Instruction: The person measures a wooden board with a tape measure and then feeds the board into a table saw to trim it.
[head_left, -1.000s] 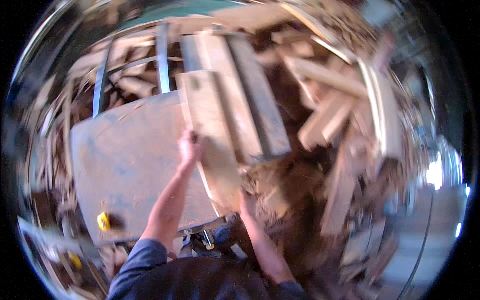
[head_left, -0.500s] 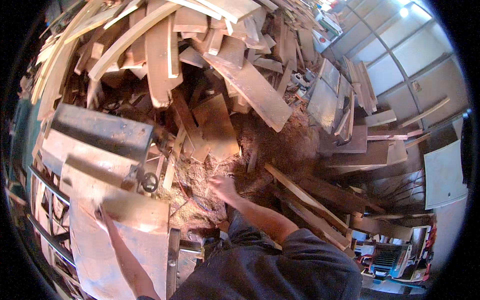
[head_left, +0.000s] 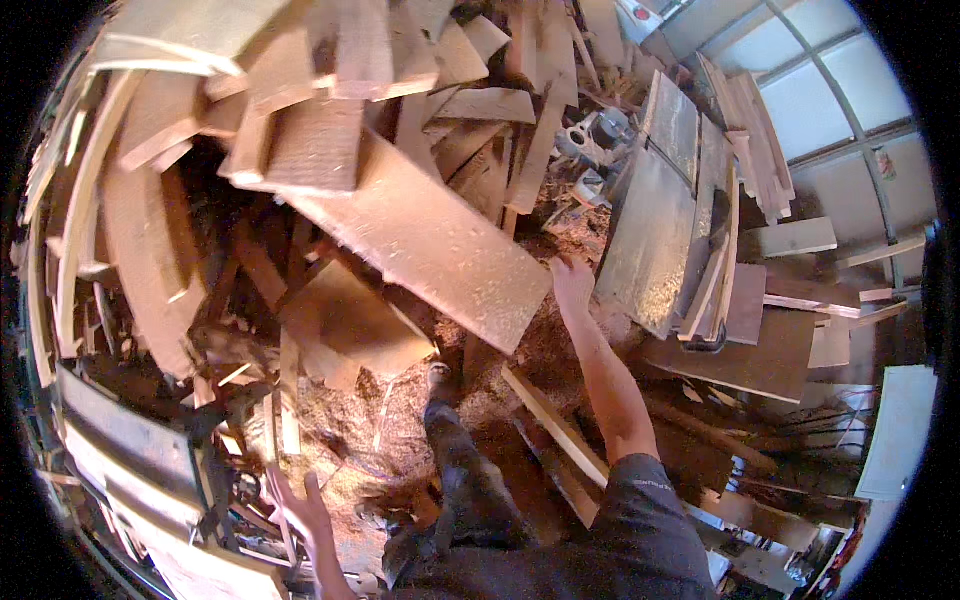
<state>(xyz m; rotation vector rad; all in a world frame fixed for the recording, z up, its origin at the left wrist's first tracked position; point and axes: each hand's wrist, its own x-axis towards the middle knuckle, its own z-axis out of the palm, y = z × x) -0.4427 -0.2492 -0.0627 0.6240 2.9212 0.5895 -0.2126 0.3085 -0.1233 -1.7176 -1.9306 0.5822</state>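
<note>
My left hand [head_left: 298, 508] is raised at the lower left with its fingers apart, holding nothing. It is near the machine table [head_left: 135, 425], with a pale board [head_left: 190, 565] lying across its near part. My right hand [head_left: 573, 285] reaches forward beside the right end of a wide, rough brown board [head_left: 430, 245]. Its fingers look loosely extended, and I see no grip on the board; whether they touch its corner is unclear. The wide board slopes down out of the pile, its upper end beneath a shorter wood block [head_left: 315, 145].
A large heap of boards [head_left: 150, 260] fills the far left. Sawdust [head_left: 340, 440] and a square panel [head_left: 355, 320] lie on the floor ahead. Long strips [head_left: 555, 425] lean near my right arm. A dusty grey panel [head_left: 650, 210] and stacked planks [head_left: 760, 150] stand at right.
The view has moved forward and right, toward the pile. My left hand has come off the pale board on the machine table. My right arm has stretched out to the wide board's end.
</note>
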